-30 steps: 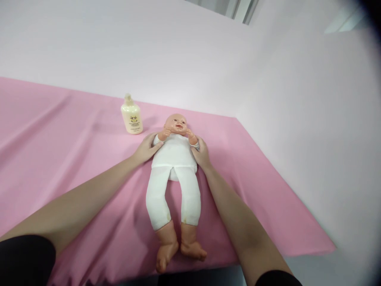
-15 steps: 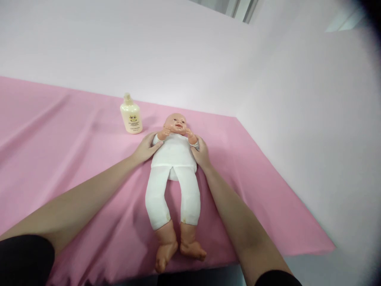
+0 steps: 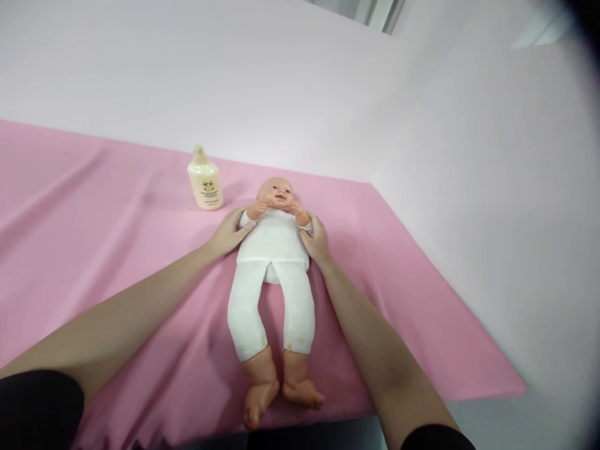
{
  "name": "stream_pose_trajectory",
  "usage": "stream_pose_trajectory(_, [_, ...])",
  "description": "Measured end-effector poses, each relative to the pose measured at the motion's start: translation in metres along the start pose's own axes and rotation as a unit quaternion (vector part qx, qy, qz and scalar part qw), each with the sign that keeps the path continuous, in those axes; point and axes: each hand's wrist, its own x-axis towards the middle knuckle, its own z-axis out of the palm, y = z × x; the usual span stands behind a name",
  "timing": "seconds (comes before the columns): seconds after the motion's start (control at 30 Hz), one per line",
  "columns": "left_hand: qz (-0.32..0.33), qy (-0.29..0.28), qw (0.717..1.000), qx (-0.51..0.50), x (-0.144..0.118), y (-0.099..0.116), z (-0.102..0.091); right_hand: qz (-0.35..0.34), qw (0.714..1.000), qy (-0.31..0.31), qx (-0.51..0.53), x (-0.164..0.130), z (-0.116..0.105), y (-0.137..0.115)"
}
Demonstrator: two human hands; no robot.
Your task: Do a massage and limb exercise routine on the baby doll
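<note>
Smooth pink cloth point(image 3: 360, 250) | my left hand point(image 3: 230, 232), right hand point(image 3: 319, 240) clasping white-clothed bald plastic doll point(image 3: 273, 244) at 9 and 3 o'clock | probably light, stiff-limbed, torso's best hold imo

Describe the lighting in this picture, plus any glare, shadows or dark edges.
Head view: small highlights on the glossy, cream-coloured, round-shouldered bottle, its smallest print unreadable; head view: soft shadows darken the wrinkled pink cloth between the legs of the bald, white-clothed doll; head view: the upper right corner fades to blurry black.
</note>
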Motion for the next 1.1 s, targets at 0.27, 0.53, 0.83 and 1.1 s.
stream_pose_trajectory(0.27, [0.018,-0.006,1.0,0.021,0.001,-0.005,0.001,-0.004,1.0,-0.006,-0.008,0.001,-0.001,-0.003])
stream_pose_trajectory(0.53, [0.061,-0.043,0.994,0.079,0.001,-0.004,-0.001,-0.048,0.997,-0.024,-0.058,-0.001,-0.001,-0.005])
stream_pose_trajectory(0.83, [0.024,-0.009,0.999,0.02,0.002,-0.004,0.001,-0.001,1.0,-0.009,-0.01,-0.001,-0.002,-0.002])
stream_pose_trajectory(1.1, [-0.075,0.064,0.99,-0.098,0.004,-0.022,0.005,0.106,0.99,0.063,0.069,-0.003,-0.001,0.001])
